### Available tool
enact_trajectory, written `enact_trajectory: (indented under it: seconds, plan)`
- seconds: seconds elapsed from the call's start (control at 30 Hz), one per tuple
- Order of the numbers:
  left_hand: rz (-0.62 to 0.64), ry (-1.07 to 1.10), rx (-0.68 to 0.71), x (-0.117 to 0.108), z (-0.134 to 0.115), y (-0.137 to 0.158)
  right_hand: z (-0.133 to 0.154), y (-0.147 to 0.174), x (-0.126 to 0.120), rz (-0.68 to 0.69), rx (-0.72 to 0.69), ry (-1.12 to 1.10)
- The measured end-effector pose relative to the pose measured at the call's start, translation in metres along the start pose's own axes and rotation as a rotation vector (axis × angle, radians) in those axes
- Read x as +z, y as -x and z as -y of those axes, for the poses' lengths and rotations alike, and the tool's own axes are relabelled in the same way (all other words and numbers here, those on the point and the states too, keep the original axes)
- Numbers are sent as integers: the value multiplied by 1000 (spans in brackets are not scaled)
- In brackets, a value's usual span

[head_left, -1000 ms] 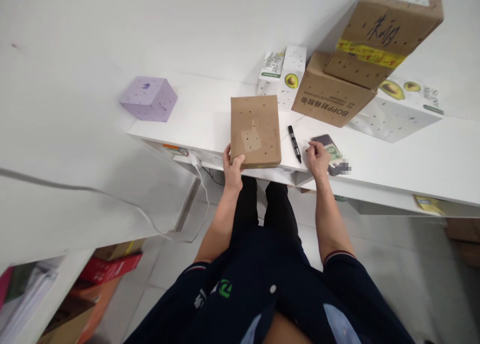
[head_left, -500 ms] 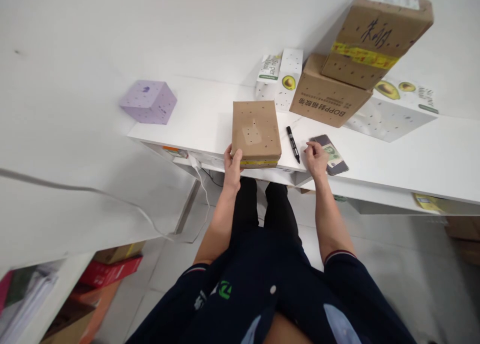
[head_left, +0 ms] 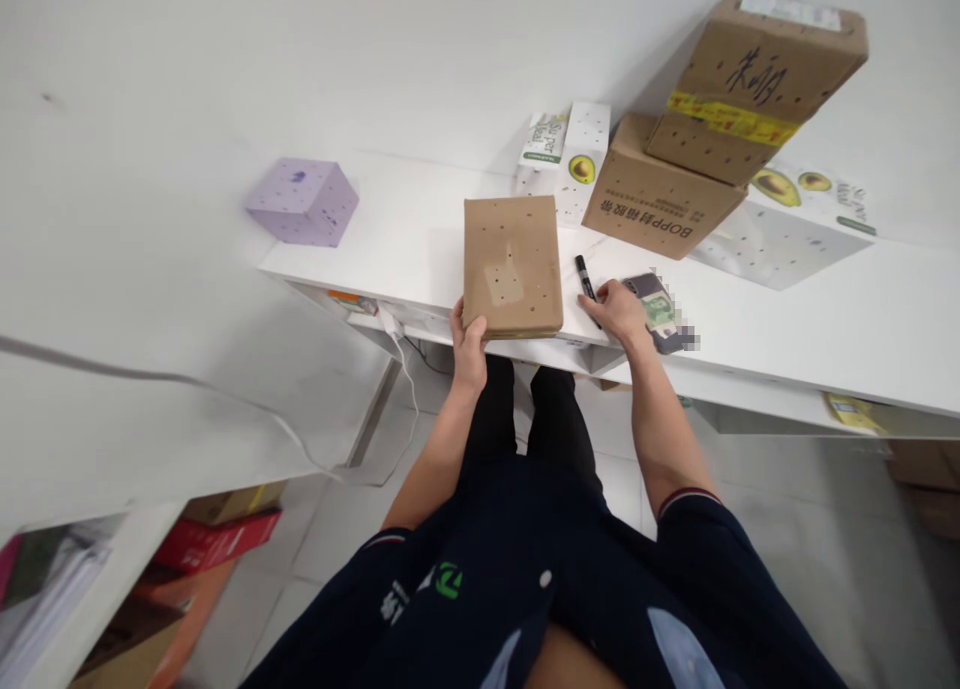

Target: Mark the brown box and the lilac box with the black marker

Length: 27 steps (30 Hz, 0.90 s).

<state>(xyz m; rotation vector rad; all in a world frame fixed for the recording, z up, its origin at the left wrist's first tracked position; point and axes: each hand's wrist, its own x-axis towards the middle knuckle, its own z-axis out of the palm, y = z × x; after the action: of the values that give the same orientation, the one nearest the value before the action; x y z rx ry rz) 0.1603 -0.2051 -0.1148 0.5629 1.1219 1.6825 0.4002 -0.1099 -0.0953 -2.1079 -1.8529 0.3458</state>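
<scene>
A brown cardboard box [head_left: 517, 239] with a patch of tape on top sits near the front edge of the white shelf. My left hand [head_left: 469, 347] grips its near left corner, thumb on top and fingers along the side. To the right of the box, a black marker pen [head_left: 583, 274] lies on the shelf. My right hand [head_left: 622, 314] is closed around its lower part, thumb on the left side and fingers on the right, partly hiding it. Just beyond that hand lies a dark phone [head_left: 637, 284] with a banknote [head_left: 661, 310] on it.
A lilac box [head_left: 304, 204] stands at the shelf's left end. Farther back are white avocado-print boxes [head_left: 581, 159], a brown BOPP carton [head_left: 660, 204] and another brown carton [head_left: 757, 79] on top of it. A white cable [head_left: 409, 389] hangs below the shelf.
My right hand has moved left from beside the phone onto the marker pen. The cardboard box has tipped slightly, hiding more of its front side, with my left hand still on it.
</scene>
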Motion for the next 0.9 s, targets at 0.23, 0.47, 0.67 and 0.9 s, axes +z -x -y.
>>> enact_trajectory:
  seconds: [0.23,0.47,0.67,0.9]
  plan:
    - [13,24,55,-10,16,6,6,-2,-1,35,1,98]
    - [67,150,139,-19,34,0,-6,-6,-7,99,9,4]
    - [13,135,105,-13,23,0,-1,-3,-5,80,32,13]
    - [-102,-77,312,-12,-13,-10,-5,0,1,-1,16,-85]
